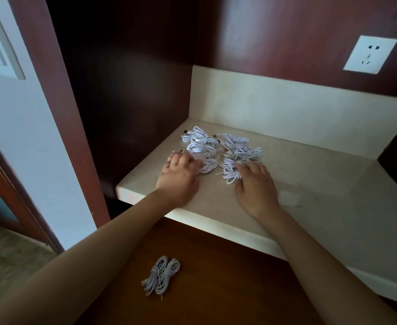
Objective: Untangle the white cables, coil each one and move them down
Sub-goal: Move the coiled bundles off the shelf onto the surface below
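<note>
Grip: right hand (257,186) flat-fingered, holding nothing, touching the nearest bundle (228,175); left hand (177,177) bent over loops, hold unclear.
The white cables (237,146) lie just beyond both hands, mid-frame on the pale surface (309,184); the bundle's long axis slants toward lower left. Two coiled cables (161,275) sit on the wooden shelf (216,289) below.

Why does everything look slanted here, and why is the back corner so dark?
Head view: the wide-angle lens slants the white wall socket and the reddish wooden post; the dark wooden recess sits in deep shadow; the heaped white cables look soft and bluish.
</note>
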The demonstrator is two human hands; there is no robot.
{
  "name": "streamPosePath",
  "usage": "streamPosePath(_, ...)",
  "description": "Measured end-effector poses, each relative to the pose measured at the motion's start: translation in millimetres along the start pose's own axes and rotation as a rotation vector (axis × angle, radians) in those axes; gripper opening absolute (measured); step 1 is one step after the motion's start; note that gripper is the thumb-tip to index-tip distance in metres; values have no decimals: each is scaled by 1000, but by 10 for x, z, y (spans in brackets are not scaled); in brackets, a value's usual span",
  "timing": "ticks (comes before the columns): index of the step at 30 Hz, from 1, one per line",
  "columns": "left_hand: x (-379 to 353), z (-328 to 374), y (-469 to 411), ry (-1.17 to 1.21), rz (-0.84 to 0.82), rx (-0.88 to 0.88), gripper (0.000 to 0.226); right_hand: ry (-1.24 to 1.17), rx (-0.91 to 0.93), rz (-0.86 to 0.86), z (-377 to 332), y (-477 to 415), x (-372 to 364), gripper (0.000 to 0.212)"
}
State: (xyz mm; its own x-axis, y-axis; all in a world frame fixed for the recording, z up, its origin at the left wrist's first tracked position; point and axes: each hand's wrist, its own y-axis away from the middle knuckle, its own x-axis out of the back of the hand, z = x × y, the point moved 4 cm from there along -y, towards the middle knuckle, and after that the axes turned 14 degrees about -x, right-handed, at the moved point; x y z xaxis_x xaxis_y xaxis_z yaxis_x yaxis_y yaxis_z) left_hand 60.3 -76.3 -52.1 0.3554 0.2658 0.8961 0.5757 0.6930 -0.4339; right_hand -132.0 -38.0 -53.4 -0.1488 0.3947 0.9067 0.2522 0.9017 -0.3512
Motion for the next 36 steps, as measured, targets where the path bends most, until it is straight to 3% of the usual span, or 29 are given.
streamPosePath(4, -20, 20, -12, -129, -83, 56, 50, 9, -35, -34, 15, 9, 51, 38)
streamPosePath(10, 62, -32, -22, 64, -22, 155, 35, -63, -30, -97, 5, 208, 198, 38)
streamPosePath(16, 292, 175, 468, 559, 163, 235, 22, -565, -144, -165, -67, 753, 485, 6)
streamPosePath(20, 442, 451, 955, 861, 232, 233, 18, -776, -273, -365, -39, 1221, 494, 8)
streamPosePath(23, 331, 530, 1232, 875, 12, 219, 22, -740, -390, -491, 35, 1458, 333, 12)
streamPosePath(27, -38, 572, 1447, 636, -346, 201, 24, -524, -449, -637, 89, 1712, 9, 19)
streamPosePath(31, -361, 589, 1436, 470, -515, 158, 22, -531, -554, -822, 92, 1781, -334, 19)
streamPosePath(36, -663, 495, 1388, 269, -628, 156, 26, -588, -684, -914, 0, 1749, -640, 27)
